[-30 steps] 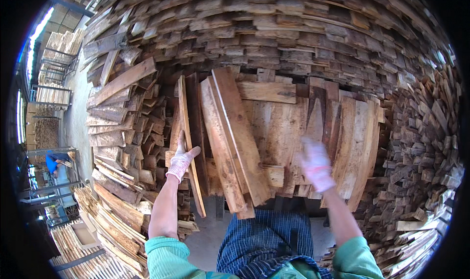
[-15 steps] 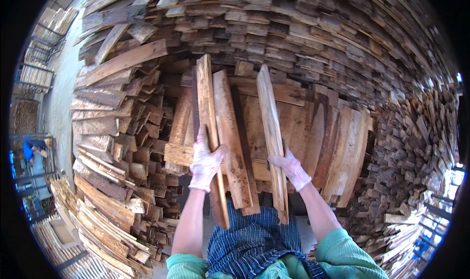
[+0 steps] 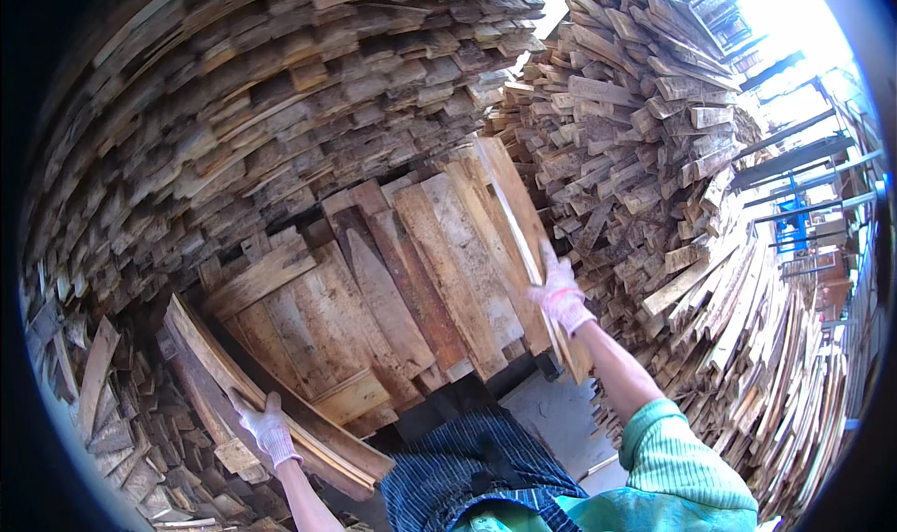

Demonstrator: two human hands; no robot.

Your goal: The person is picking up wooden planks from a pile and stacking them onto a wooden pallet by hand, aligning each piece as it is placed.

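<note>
"Since both hands are in view, where is each one, and what does it grasp?"

"The left hand, gloved in pinkish white, is at half past seven. Its thumb and fingers straddle the upper edge of a long standing board; I cannot tell how firmly they close. A darker board is just to its left."

"And the right hand?"

"The right hand, gloved the same way, is near four o'clock. It grasps a tilted board by its pale long edge, thumb on the left of that edge. This board slants from one o'clock down to about four, at the right end of a row of boards."

"How does that row lie?"

"Side by side across the centre, the boards mixed light and dark brown, one of them tapering to a point. A short crosspiece lies at seven o'clock."

"What surrounds them?"

"A tall wood stack fills ten to twelve o'clock, and a rougher woodpile rises at two. The wearer's striped dark-blue apron is at six, and a green sleeve is between four and five."
</note>
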